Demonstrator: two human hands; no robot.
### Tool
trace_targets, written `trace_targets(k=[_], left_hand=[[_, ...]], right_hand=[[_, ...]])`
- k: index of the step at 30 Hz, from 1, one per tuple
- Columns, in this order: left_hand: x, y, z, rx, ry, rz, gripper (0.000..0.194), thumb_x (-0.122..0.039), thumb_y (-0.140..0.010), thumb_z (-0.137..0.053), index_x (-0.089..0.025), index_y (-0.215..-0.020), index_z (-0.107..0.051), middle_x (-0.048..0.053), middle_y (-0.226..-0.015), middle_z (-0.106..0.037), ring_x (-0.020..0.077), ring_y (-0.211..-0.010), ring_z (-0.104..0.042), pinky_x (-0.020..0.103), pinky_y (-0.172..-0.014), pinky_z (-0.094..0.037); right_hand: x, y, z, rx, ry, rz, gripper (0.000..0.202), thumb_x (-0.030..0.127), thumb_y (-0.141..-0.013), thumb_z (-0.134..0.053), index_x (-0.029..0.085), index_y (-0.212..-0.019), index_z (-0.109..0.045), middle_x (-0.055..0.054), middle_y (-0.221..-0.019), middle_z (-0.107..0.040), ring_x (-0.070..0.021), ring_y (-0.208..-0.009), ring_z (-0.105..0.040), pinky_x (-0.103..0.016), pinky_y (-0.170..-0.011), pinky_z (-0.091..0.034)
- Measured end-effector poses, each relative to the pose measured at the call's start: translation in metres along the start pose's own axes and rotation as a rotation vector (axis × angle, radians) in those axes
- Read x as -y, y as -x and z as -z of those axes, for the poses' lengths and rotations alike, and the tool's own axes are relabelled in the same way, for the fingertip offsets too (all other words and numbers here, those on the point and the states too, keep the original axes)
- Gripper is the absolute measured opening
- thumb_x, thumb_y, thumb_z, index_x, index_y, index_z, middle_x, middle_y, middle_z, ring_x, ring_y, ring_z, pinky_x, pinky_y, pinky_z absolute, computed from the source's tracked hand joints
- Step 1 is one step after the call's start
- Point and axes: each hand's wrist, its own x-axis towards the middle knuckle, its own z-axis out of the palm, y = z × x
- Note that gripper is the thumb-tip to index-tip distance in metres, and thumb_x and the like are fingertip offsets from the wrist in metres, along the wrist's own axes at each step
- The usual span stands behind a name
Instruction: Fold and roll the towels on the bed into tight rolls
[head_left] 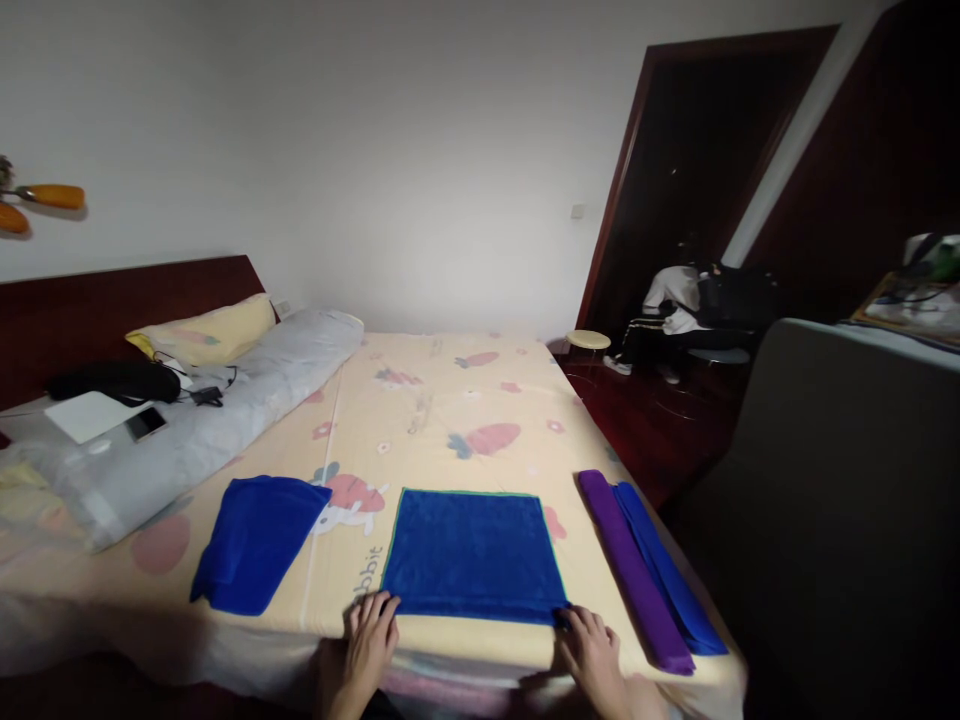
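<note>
A dark blue cloth with a thin green edge point(476, 550) lies spread on the bed, with a narrow fold along its near side. My left hand point(370, 640) has its curled fingers on the near left corner. At the near right corner, my right hand point(592, 645) grips the cloth between thumb and fingers; the thumb is partly hidden. Left of it lies another blue cloth point(262, 540), loosely laid and uneven in outline. On the right, a purple cloth point(634, 570) folded into a long strip sits beside a blue folded cloth strip point(667, 570).
The bed point(420, 420) has a carrot-patterned sheet. A grey rolled quilt point(262, 390), yellow pillow point(210, 335), white laptop-like object point(88, 416) and phone point(146, 423) are at left. A seated person point(667, 310) and a stool point(587, 340) are beyond; a dark panel point(817, 500) stands right.
</note>
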Motion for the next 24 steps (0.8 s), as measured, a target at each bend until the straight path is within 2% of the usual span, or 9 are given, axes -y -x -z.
trace_targets(k=[6, 9, 13, 17, 20, 24], left_hand=[[0.000, -0.012, 0.002, 0.030, 0.037, 0.033, 0.047, -0.004, -0.079, -0.043, -0.029, -0.111, -0.066, 0.002, -0.115, -0.070, 0.0198, -0.111, -0.059, 0.040, -0.097, -0.040], [0.003, -0.016, 0.008, 0.039, 0.062, 0.030, 0.044, -0.004, -0.080, -0.044, -0.030, -0.106, -0.067, 0.001, -0.111, -0.072, 0.0197, -0.109, -0.061, 0.040, -0.095, -0.041], [0.008, -0.022, 0.023, 0.028, 0.154, 0.017, 0.035, -0.006, -0.078, -0.047, -0.027, -0.094, -0.069, 0.002, -0.104, -0.073, 0.0206, -0.105, -0.064, 0.039, -0.093, -0.045], [0.009, -0.023, 0.033, 0.025, 0.332, 0.081, 0.026, -0.011, -0.076, -0.049, -0.026, -0.085, -0.068, 0.003, -0.090, -0.073, 0.0201, -0.090, -0.067, 0.033, -0.083, -0.053], [0.011, -0.019, 0.029, -0.022, 0.487, 0.159, 0.021, -0.015, -0.074, -0.051, -0.025, -0.082, -0.067, 0.002, -0.082, -0.071, 0.0196, -0.084, -0.068, 0.031, -0.079, -0.056], [0.016, -0.015, 0.011, -0.066, 0.631, 0.283, 0.017, -0.026, -0.073, -0.054, -0.024, -0.083, -0.067, 0.003, -0.081, -0.073, 0.0201, -0.081, -0.070, 0.032, -0.077, -0.058]], right_hand=[[0.005, -0.009, -0.004, -0.052, 0.080, -0.024, 0.032, 0.018, -0.074, -0.050, 0.029, -0.100, -0.065, -0.007, -0.102, -0.069, -0.0262, -0.093, -0.062, -0.040, -0.078, -0.040], [0.003, -0.014, 0.000, -0.065, 0.068, -0.036, 0.030, 0.017, -0.074, -0.049, 0.029, -0.095, -0.066, -0.007, -0.102, -0.070, -0.0263, -0.093, -0.062, -0.040, -0.078, -0.040], [0.000, -0.021, 0.013, -0.016, -0.022, -0.019, 0.023, 0.025, -0.073, -0.052, 0.027, -0.092, -0.066, -0.007, -0.112, -0.069, -0.0279, -0.100, -0.061, -0.041, -0.080, -0.041], [-0.003, -0.021, 0.023, 0.058, -0.238, -0.075, 0.024, 0.033, -0.079, -0.049, 0.026, -0.095, -0.065, -0.006, -0.101, -0.071, -0.0254, -0.096, -0.064, -0.041, -0.084, -0.043], [-0.006, -0.015, 0.023, 0.042, -0.349, -0.163, 0.028, 0.041, -0.079, -0.048, 0.024, -0.092, -0.065, -0.007, -0.093, -0.072, -0.0260, -0.091, -0.065, -0.043, -0.085, -0.045], [-0.008, -0.011, 0.017, -0.003, -0.402, -0.277, 0.034, 0.051, -0.077, -0.048, 0.024, -0.088, -0.066, -0.009, -0.089, -0.072, -0.0276, -0.087, -0.066, -0.044, -0.082, -0.048]])
